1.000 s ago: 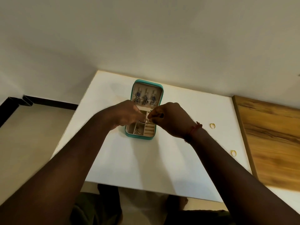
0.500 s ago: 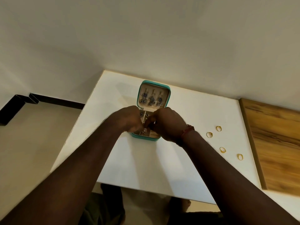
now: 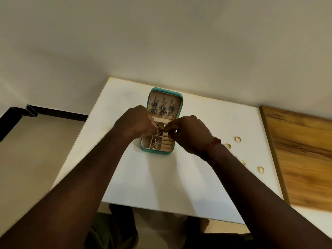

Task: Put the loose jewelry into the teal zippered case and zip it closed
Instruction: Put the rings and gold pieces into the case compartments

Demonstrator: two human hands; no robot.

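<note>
**Status.** The teal case (image 3: 162, 152) lies open at the centre of the frame on the white table (image 3: 161, 182), with its lid laid flat toward the top of the frame. Three dark earrings (image 3: 163, 109) hang in the lid. My left hand (image 3: 136, 123) and right hand (image 3: 188, 135) meet over the middle of the tray. The fingertips of both are pressed together on one small dark piece (image 3: 159, 131). I cannot tell which fingers carry the load. A pale pendant (image 3: 154, 143) sits in the near-left compartment beside the ring rolls (image 3: 166, 143). Four gold rings remain loose on the table at right-centre: (image 3: 237, 139), (image 3: 227, 146), (image 3: 243, 162) and (image 3: 260, 169).

**Risks.**
- The pinched piece is tiny and shared between two hands. If the hands release unevenly, it could flick out of the tray or drop into the wrong compartment.
- It may snag on the divider or tangle with whatever already lies there. Pulling it free could then shift the light case.
- My right forearm passes just beside the nearest ring. A careless withdrawal could sweep that ring toward the wooden panel (image 3: 301, 155) or off the table edge.
- If a chain or hook lies over the rim when the case is closed, the zipper would likely jam.

**Change from earlier frames.**
- Half a second ago the hands were bunched closer and covered most of the tray. The near compartments now show.
- The four rings keep the same layout. A second ago only two of them were in view.
</note>
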